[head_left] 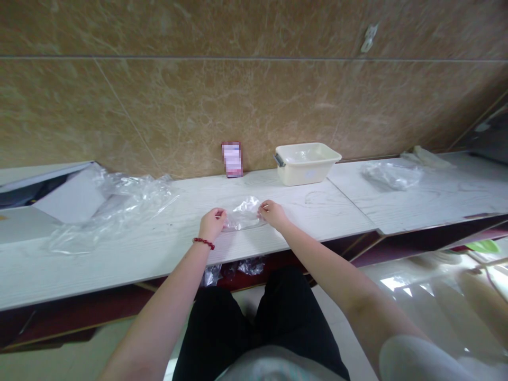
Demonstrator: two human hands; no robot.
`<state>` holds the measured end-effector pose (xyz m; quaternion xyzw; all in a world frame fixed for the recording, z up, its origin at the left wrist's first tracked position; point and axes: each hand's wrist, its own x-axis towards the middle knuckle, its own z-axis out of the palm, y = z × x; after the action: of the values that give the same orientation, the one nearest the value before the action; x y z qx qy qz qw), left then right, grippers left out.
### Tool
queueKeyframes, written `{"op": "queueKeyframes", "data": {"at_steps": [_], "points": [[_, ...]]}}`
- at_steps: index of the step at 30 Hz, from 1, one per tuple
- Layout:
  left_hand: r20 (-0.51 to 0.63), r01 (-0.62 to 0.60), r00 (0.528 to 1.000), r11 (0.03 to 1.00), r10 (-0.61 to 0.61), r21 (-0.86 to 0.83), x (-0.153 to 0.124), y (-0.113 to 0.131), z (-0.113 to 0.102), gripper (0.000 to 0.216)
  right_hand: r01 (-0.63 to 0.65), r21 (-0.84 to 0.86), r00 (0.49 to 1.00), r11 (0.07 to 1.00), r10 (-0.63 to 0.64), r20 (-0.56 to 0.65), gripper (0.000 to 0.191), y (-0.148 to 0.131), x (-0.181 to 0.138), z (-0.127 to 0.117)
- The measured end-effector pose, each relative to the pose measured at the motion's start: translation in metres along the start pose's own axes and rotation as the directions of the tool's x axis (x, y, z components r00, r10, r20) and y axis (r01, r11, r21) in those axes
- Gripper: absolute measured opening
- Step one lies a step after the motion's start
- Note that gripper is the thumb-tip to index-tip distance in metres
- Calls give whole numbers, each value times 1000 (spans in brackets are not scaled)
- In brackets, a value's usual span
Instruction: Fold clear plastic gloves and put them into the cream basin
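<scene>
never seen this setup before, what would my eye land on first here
Two bare hands, left hand and right hand, pinch a small clear plastic bag at the middle of the white bench. Behind it, a cream tub stands by the brown wall, and crumpled plastic sheeting lies at left.

Your head camera looks forward and down from above your lap, facing the wall point(254, 95), close over the bench point(159, 243) within arm's reach.
</scene>
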<state>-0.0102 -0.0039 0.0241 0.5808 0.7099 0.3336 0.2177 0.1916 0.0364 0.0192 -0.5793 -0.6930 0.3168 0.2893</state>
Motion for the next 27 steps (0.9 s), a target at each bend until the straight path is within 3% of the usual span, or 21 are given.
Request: {"op": "queueKeyframes", "data": {"at_steps": [7, 15, 27], "points": [[-144, 5, 989, 971, 30, 240, 11, 1, 3, 35, 29, -208, 988, 978, -59, -143, 16, -6, 14, 3], [-118, 129, 987, 967, -105, 218, 32, -2, 7, 28, -103, -185, 988, 977, 79, -132, 17, -7, 31, 8], [-55, 217, 976, 952, -210, 215, 51, 0, 7, 22, -141, -196, 982, 970, 112, -149, 11, -6, 47, 13]]}}
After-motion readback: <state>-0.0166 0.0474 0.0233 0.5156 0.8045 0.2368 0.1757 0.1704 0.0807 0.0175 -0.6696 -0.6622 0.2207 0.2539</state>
